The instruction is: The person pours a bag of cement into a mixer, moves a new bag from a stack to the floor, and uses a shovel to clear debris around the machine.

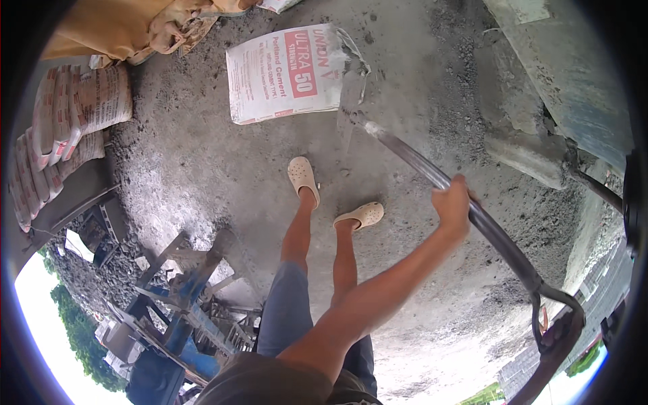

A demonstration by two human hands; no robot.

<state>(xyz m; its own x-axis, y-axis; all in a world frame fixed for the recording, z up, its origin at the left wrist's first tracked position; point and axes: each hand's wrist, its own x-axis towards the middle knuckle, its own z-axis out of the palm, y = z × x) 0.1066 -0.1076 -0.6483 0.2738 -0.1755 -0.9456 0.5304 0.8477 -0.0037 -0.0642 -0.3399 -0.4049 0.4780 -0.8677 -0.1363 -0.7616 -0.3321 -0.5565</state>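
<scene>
A long shovel slants from the lower right up to a white and red cement bag lying on the floor. My left hand is wrapped round its shaft about midway. At the lower right, my right hand is closed on the shovel's D-shaped handle, dark and partly hidden by it. The grey blade is at the bag's torn right end; it blends with grey powder there, so I cannot tell how far inside it is.
Stacked cement bags stand at the left. A tan tarp hangs at the upper left. A blue metal frame is at the lower left. A large grey slab-like surface edges the upper right, near loose gravel. My feet wear beige clogs.
</scene>
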